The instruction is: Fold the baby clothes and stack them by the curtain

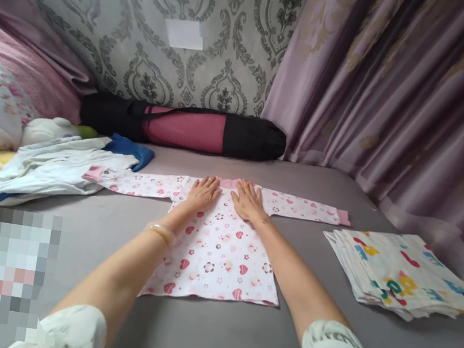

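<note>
A child's long-sleeved shirt (222, 254), white with pink hearts and flowers, lies spread out before me with both sleeves stretched sideways. Its cuffs and neckband are pink. My left hand (204, 193) rests flat on the upper left of the shirt, beside the neckband. On the other side of the neckband, my right hand (249, 200) lies flat on the upper right. The fingers of both hands are stretched out and point away from me. Neither hand grips the fabric; the palms hide small patches of it.
A grey sheet (290, 334) covers the bed. To the right sits a stack of folded cloth (409, 270) with colourful letters. Pale and blue clothes (54, 165) are heaped at left, near plush toys. Along the patterned wall lies a black and pink rolled bag (184, 127).
</note>
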The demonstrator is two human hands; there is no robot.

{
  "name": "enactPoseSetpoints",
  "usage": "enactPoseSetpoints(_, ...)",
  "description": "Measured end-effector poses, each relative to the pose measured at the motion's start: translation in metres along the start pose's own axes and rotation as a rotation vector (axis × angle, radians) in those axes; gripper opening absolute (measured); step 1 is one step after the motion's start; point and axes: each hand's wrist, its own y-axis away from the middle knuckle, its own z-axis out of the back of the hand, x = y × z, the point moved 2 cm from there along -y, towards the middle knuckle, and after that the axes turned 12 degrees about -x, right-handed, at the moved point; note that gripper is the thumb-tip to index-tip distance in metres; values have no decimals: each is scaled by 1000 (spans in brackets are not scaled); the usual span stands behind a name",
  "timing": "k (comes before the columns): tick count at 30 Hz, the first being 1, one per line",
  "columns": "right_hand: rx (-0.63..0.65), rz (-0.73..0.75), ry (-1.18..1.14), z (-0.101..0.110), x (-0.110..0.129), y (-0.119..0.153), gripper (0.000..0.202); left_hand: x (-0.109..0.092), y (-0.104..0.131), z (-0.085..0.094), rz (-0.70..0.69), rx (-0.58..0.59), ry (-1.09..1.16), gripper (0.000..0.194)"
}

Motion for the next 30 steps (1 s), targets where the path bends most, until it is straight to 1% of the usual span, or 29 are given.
enactPoseSetpoints(4,11,-11,-1,-6,-4,-4,67,2,0,0,43,11,20,62)
enactPoseSetpoints(9,5,-21,14,-8,-3,-5,66,2,-1,-2,59,23,24,62)
enactPoseSetpoints(12,53,-30,-25,-1,-3,-6,66,2,0,-2,48,11,18,62)
enactPoseSetpoints(15,102,-59,-114,12,-7,-4,67,2,0,-2,38,9,12,63)
enactPoseSetpoints(18,53,-104,-116,24,-13,3,69,3,0,-3,33,20,4,63)
enactPoseSetpoints(20,31,-143,-80,26,-17,8,70,3,0,-4,31,25,-1,64)
enactPoseSetpoints(23,49,-200,-42,21,-23,14,72,4,0,-4,29,21,-2,64)
enactPoseSetpoints(27,40,-206,21,11,-26,13,71,3,1,-3,24,16,-1,63)
enactPoseSetpoints(30,25,-211,21,7,-27,11,70,3,1,-2,26,22,-4,63)
